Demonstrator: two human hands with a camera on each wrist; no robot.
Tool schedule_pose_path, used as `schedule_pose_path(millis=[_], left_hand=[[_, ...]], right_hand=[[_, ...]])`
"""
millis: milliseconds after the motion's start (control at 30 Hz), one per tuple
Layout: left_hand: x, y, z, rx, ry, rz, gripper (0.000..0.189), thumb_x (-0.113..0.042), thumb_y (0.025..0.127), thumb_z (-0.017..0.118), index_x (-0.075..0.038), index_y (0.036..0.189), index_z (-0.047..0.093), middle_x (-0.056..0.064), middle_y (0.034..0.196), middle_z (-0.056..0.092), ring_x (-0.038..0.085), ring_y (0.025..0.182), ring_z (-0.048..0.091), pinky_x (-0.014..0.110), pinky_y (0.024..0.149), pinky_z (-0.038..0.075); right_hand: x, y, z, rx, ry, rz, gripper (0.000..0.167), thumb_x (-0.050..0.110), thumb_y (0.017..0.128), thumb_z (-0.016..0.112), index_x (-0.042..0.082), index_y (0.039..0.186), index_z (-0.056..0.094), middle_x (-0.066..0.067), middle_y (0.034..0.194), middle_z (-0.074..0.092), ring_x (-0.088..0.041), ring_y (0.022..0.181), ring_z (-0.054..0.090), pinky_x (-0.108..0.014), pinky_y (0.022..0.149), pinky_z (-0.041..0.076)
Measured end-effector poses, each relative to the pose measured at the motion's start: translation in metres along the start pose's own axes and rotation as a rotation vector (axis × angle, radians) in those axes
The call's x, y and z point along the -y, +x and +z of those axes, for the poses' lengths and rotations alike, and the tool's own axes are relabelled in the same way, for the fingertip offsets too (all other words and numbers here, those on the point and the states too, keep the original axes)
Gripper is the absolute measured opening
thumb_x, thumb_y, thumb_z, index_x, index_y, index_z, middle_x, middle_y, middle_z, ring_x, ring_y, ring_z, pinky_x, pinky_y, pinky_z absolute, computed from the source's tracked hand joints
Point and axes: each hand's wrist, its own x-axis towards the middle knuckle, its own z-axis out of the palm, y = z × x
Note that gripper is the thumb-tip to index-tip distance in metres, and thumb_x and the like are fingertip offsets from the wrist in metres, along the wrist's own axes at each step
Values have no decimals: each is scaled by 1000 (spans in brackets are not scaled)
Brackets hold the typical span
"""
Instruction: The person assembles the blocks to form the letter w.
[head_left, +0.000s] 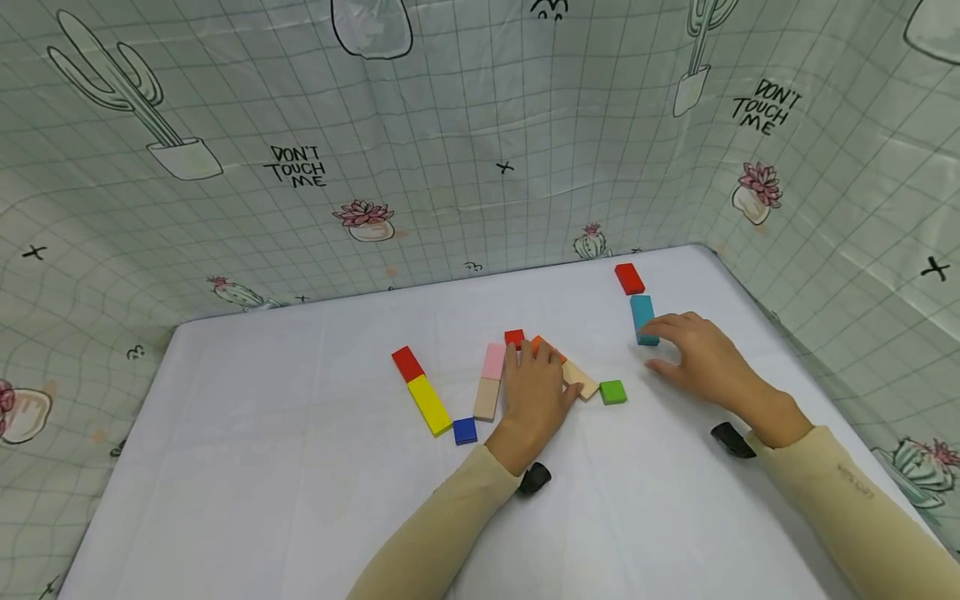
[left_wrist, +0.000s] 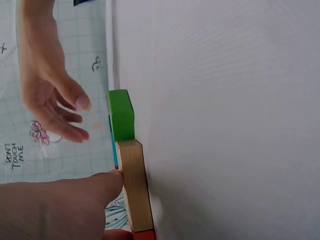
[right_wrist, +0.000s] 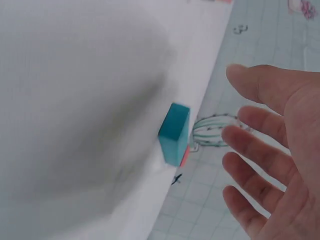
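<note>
My left hand (head_left: 534, 390) lies low over the middle blocks, fingers stretched forward near a small red block (head_left: 513, 337) and an orange block (head_left: 537, 341). In the left wrist view its thumb (left_wrist: 111, 186) touches a plain wooden block (left_wrist: 134, 182), whose end meets a green block (left_wrist: 122, 116). Part of the orange block is hidden by the fingers. At the right, my right hand (head_left: 701, 362) hovers beside a teal block (head_left: 642, 315), thumb and fingers spread apart. Between them the right wrist view shows nothing held, with the teal block (right_wrist: 174, 135) apart from the fingers.
Beyond the teal block lies a red block (head_left: 629, 279). Left of my left hand are a pink block (head_left: 493, 361), a wooden block (head_left: 487, 400), a blue block (head_left: 465, 431), a yellow block (head_left: 430, 406) and another red block (head_left: 408, 364). A patterned curtain (head_left: 450, 150) borders the white table (head_left: 247, 467).
</note>
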Motion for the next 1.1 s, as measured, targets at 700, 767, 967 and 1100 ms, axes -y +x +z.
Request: schedule_pose_path(millis=[700, 767, 967, 1100], left_hand=[[-5, -3, -4, 14, 39, -44, 73, -68, 102, 54, -14, 151, 58, 2, 147, 58, 24, 140, 48, 47, 123, 34], [-5, -3, -3, 20, 41, -56, 74, -69, 102, 53, -13, 151, 58, 2, 146, 58, 24, 141, 48, 47, 123, 33], [-5, -2, -1, 33, 51, -59, 76, -70, 102, 51, -12, 149, 59, 3, 146, 58, 24, 141, 49, 47, 123, 33], [-6, -2, -1, 41, 70, -49, 76, -71, 101, 51, -13, 149, 60, 2, 146, 58, 25, 140, 50, 47, 123, 34]], right_hand=[[-35, 25, 7, 77, -13, 136, 65, 16, 91, 83, -7, 145, 56, -32, 147, 54, -53, 132, 49, -68, 111, 41], [-37, 28, 8, 79, -10, 130, 67, 16, 90, 84, -8, 146, 54, -32, 148, 53, -53, 132, 49, -68, 112, 41], [-42, 36, 5, 117, 18, 87, 73, 17, 89, 86, -10, 148, 52, -34, 150, 51, -54, 134, 48, -68, 113, 40], [-48, 39, 3, 161, 44, 66, 74, 16, 89, 86, -9, 149, 51, -34, 152, 50, -54, 135, 48, -68, 113, 40]])
